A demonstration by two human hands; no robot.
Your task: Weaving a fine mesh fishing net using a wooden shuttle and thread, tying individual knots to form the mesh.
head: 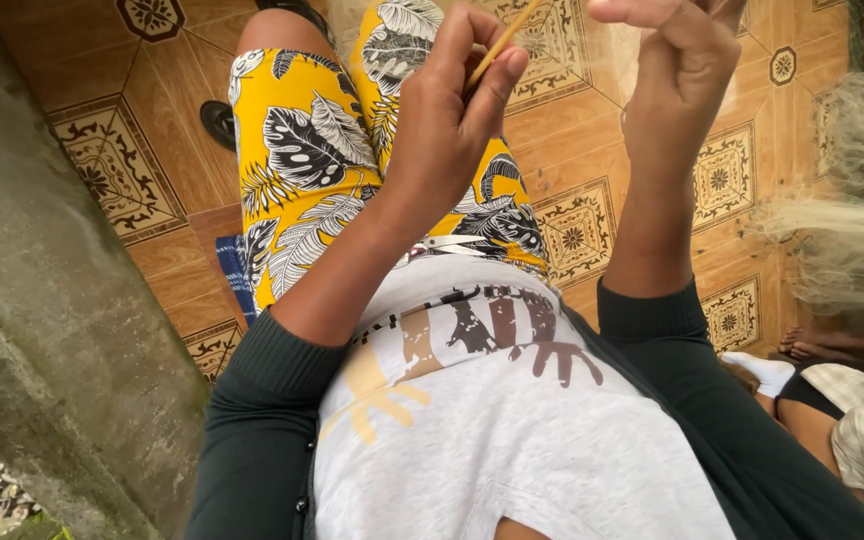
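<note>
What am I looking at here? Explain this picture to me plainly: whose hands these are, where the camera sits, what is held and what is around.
There is no machine. A camera worn on a person's head looks down over their own chest, a grey printed shirt, and their lap, in yellow leaf-patterned shorts. Both raised hands belong to that person. The left hand pinches a thin tan stick between thumb and fingers. The right hand is lifted beside it, fingers curled; pale fine netting hangs at the right, but whether that hand grips it I cannot tell. Below is a patterned tile floor, with a grey concrete wall at the left. Another person sits at the lower right.
</note>
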